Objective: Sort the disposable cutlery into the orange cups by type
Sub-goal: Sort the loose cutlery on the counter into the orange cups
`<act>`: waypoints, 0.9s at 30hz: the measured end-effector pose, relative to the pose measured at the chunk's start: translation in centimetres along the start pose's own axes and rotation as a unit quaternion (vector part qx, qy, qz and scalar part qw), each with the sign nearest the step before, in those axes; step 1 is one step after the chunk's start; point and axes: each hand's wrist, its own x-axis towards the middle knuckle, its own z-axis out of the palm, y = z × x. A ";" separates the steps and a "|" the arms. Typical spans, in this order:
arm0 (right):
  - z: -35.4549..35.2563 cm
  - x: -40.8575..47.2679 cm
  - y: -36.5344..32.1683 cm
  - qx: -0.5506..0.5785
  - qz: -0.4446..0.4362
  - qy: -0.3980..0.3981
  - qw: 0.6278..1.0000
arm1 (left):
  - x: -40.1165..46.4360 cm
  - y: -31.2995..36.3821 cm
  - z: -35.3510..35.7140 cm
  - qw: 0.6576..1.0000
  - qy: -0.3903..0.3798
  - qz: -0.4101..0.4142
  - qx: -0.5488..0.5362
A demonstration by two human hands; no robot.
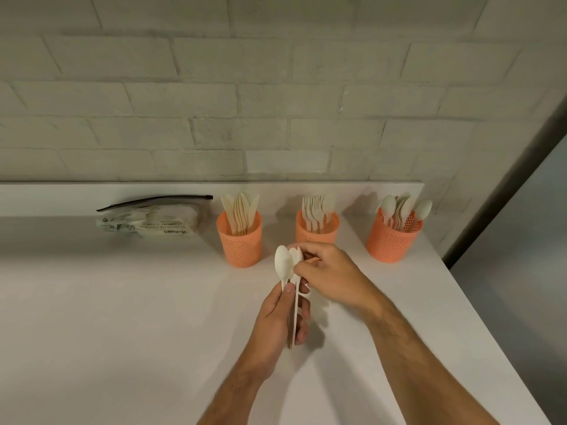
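the white counter (pixel 122 302) runs under a pale brick wall (pixel 276 87), and my two forearms reach out over it from the bottom edge. on the counter by the wall, to the left, lies one zip bag (pixel 150 219) with printed packets inside and a dark seal strip along its top. right of it three orange cups stand in a row, well apart from each other: the left cup (pixel 240 240) holds knives (pixel 241 210), the middle cup (pixel 317 230) holds forks (pixel 316 210), the right cup (pixel 394 240) near the counter's corner holds spoons (pixel 405 208); i cannot count the pieces in any cup, they overlap too much. in front of the middle cup, above the counter, my left hand (pixel 282 320) is curled round the handles of a small bunch of white spoons (pixel 284 266), thumb pressed on the front handle and the other fingers wrapped behind, bowls pointing up and away from me. i can make out two bowls plainly and the edge of what may be a third behind them. my right hand (pixel 331 271) comes in from the right with its fingers bent, thumb and fingertips pinching the rear bowl of that same bunch at its right edge. so both hands grip the spoons, and neither touches a cup or the counter.
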 end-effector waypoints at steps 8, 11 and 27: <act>-0.3 -1.2 -0.2 0.010 0.002 -0.005 1.000 | -0.6 0.5 1.0 0.989 -0.002 0.003 0.147; -0.2 -1.5 -0.1 -0.031 -0.003 0.042 0.999 | -0.8 0.0 1.8 0.980 -0.010 0.047 0.191; -6.2 -3.5 2.9 0.010 -0.046 0.183 0.982 | 2.4 -2.7 4.4 0.902 -0.016 0.152 0.404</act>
